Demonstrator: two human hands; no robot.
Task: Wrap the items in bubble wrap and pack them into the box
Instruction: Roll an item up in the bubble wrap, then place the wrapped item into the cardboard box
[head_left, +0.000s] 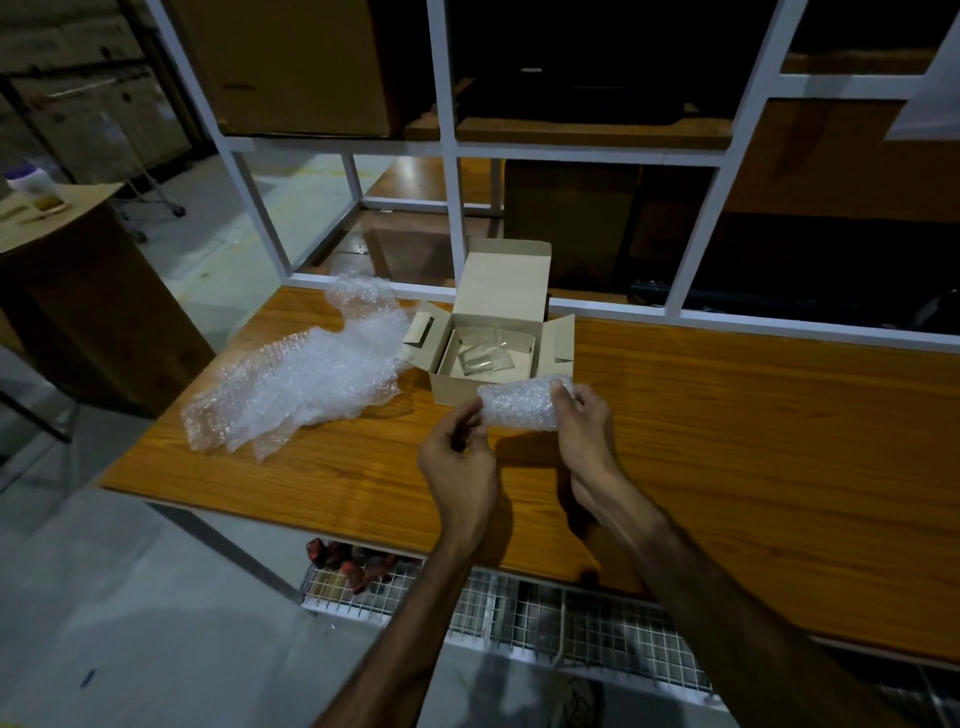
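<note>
The right hand (582, 415) has its fingers (563, 387) curled over one end of a small bundle (522, 402) rolled in bubble wrap, and the left hand (457, 447) pinches the other end, thumb and fingers closed on the wrap. What is inside cannot be made out through the bubbles. The bundle is held in the air just above the near wall of the open box (457, 384), which sits toward the back of the surface (727, 441).

This item looks wrapped or nearly so; it is not yet in the box. Something clear and flat already lies on the box floor, though I cannot tell what it is. A loose heap of spare bubble wrap (306, 379) lies left of the box, so more wrapping may remain.

The box flaps stand open with the lid upright at the back, leaving the mouth free from above. The surface right of the hands is bare wood, and its near edge runs close under the forearms.
</note>
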